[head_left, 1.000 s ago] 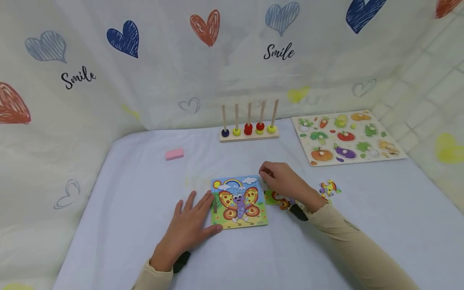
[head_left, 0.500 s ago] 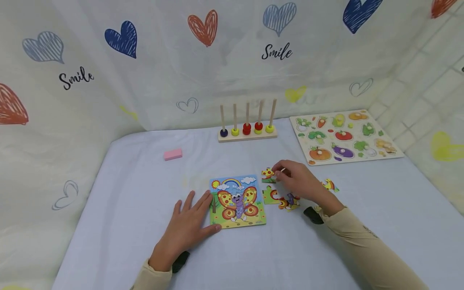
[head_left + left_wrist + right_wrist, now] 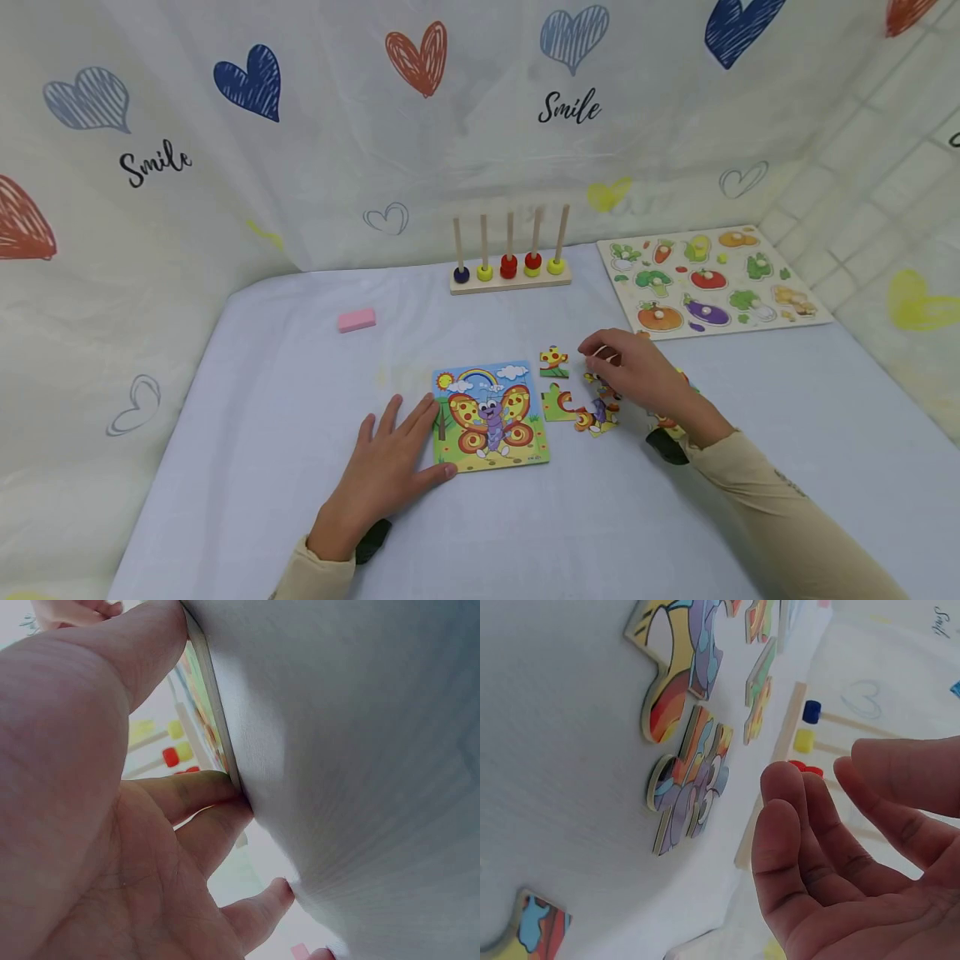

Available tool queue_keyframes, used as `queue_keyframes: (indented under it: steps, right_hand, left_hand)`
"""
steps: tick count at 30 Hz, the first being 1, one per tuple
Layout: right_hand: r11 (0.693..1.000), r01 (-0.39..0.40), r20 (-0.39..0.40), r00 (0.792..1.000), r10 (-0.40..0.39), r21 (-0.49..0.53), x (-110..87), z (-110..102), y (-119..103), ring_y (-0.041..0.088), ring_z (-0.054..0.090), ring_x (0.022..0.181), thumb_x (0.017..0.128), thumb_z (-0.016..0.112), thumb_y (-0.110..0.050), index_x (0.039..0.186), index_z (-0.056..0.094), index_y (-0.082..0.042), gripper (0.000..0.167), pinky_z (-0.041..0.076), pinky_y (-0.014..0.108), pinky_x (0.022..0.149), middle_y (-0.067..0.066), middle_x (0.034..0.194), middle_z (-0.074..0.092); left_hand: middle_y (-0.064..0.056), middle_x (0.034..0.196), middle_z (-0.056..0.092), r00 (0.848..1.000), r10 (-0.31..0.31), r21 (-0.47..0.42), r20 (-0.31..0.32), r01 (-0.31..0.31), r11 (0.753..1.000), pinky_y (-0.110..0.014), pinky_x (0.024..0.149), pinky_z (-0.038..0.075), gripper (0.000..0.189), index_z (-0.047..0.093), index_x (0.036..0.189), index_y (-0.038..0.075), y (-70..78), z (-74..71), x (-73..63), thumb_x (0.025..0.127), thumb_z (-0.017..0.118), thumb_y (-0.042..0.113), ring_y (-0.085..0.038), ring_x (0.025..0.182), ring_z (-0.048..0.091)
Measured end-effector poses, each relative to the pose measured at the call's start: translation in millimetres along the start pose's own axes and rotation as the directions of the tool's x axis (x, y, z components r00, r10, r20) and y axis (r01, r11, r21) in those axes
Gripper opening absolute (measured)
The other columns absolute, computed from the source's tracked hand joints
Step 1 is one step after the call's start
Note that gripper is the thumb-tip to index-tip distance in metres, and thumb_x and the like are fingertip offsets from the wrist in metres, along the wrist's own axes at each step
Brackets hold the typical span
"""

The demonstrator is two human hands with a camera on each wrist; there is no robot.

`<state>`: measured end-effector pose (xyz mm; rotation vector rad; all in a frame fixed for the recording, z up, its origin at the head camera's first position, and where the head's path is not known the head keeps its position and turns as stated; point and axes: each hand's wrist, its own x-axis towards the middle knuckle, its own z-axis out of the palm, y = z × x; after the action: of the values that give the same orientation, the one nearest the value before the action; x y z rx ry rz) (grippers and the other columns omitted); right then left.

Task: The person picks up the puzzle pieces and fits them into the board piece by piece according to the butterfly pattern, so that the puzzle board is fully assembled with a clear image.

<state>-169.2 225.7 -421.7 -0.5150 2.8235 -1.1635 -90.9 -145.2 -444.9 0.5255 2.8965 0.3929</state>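
Right hand [image 3: 636, 372] is empty, fingers loosely curved by your loose puzzle pieces [image 3: 597, 418]
Closest looks like the face piece [image 3: 694, 780], just below, toward the tabletop's [image 3: 262, 433] near edge; your left hand [image 3: 385, 462], spread against the butterfly puzzle's [image 3: 491, 417] left edge, is way farther off.

A puzzle piece [image 3: 597, 385], partly hidden below the fingers of the right hand [image 3: 637, 372]

One more piece [image 3: 536, 930], well apart from these fingers, is cut by the lower edge of the right wrist view. In the left wrist view, between thumb and fingers of the left hand [image 3: 105, 847], the butterfly board [image 3: 216, 705] seems too oblique for reading its drawing.
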Motion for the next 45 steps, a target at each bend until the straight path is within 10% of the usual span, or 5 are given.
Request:
queue_keyframes:
  steps: [17,32,45]
  right_hand:
    - [0.995,0.019,0.132,0.991,-0.006,-0.096,21.3,17,1,0.024,0.064,0.096,0.097,0.074,0.001,0.124,0.070,0.002,0.027,0.057,0.048,0.089,0.005,0.104,0.072]
    - [0.983,0.027,0.194,0.981,0.009,-0.183,29.7,28,-7,0.019,0.057,0.075,0.096,0.078,-0.003,0.123,0.069,0.001,0.029,0.052,0.034,0.067,0.001,0.084,0.064]
    - [0.961,0.013,0.130,0.991,0.024,-0.278,32.0,19,-3,0.041,0.045,0.119,0.094,0.083,-0.008,0.127,0.073,-0.003,0.035,0.048,0.056,0.097,0.020,0.122,0.058]
  left_hand:
    - [-0.003,0.173,0.035,1.000,-0.007,-0.011,0.023,0.007,1.000,-0.074,0.120,0.019,0.092,0.042,0.166,0.012,0.2,-0.4,1.4,0.094,0.078,0.057,-0.046,0.159,0.021]
    - [-0.004,0.172,0.036,1.000,-0.010,-0.018,0.022,0.010,1.000,-0.074,0.120,0.020,0.091,0.042,0.165,0.011,0.6,0.2,0.0,0.095,0.079,0.054,-0.046,0.159,0.021]
    - [-0.004,0.173,0.036,1.000,-0.014,-0.001,0.021,0.014,1.000,-0.073,0.120,0.020,0.091,0.042,0.166,0.012,-1.1,0.6,0.1,0.095,0.078,0.056,-0.046,0.159,0.021]
